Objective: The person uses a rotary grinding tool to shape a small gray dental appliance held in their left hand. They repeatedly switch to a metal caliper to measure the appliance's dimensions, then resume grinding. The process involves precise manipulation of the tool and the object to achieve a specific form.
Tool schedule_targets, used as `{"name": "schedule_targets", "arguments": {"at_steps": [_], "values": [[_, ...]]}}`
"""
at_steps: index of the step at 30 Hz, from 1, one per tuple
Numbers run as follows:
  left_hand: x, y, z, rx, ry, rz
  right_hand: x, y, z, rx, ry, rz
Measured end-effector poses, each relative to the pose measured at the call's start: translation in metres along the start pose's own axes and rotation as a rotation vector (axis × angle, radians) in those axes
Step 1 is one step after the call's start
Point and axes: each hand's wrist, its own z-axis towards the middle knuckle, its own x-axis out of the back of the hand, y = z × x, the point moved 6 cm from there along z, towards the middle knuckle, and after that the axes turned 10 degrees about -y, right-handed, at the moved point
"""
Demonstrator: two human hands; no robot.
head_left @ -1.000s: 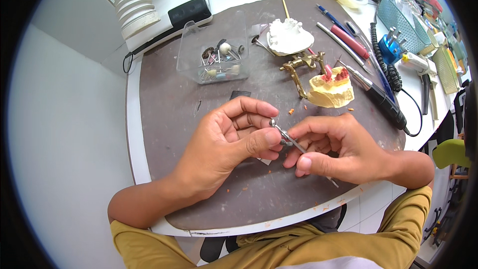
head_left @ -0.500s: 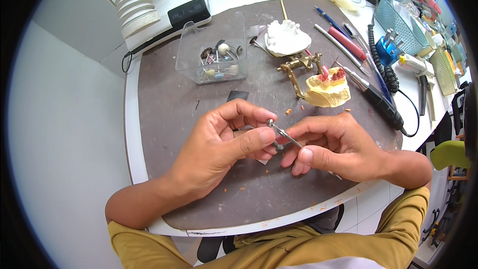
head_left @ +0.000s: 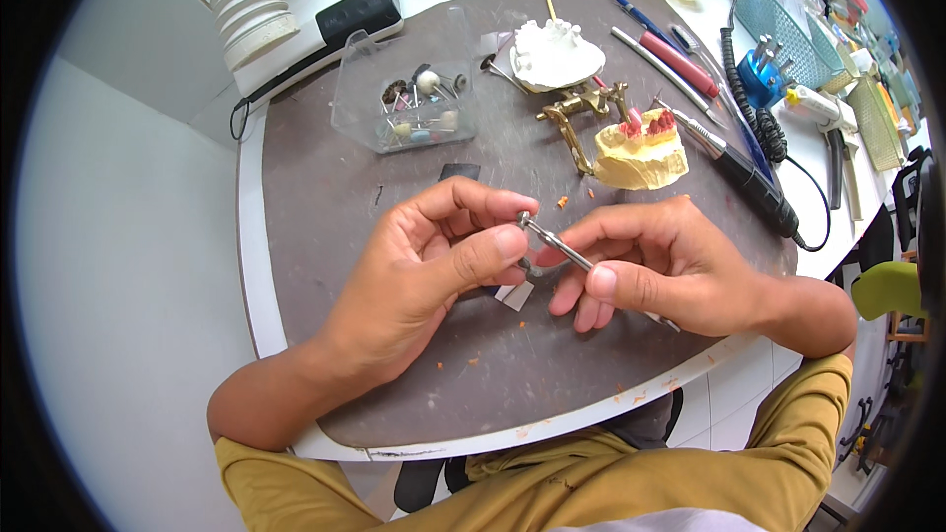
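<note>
Between the thumb and index finger of my left hand is a small grey metal piece, too small to name. My right hand is closed around a slim metal instrument. Its upper end meets the grey piece, and its shaft slants down to the right, emerging under my right thumb. A curved grey part shows below the shaft, between both hands' fingertips; whether it belongs to the instrument I cannot tell. Both hands hover above the brown work mat.
Beyond my hands stand a yellow dental cast with red wax teeth, a brass articulator and a white cast. A clear box of burs is at left. Rotary handpiece and pens lie right. Paper scrap lies below my fingers.
The whole view has shifted, so the table things sit slightly higher and further left. Both hands keep their grip; more of the instrument's lower end and the paper scrap shows.
</note>
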Motion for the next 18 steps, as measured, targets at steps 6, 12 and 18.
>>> {"name": "schedule_targets", "arguments": {"at_steps": [6,12,18], "values": [[0.0019,-0.0007,0.0018,0.030,0.033,0.007,0.0025,0.0001,0.0033,-0.043,-0.026,-0.024],[0.0038,0.0012,0.0045,0.049,-0.029,-0.093,0.0064,0.0029,0.0026,-0.104,-0.039,0.043],[0.0048,0.0008,0.0051,0.045,-0.024,-0.138,0.0086,0.0008,0.0012,-0.116,-0.074,0.138]]}}
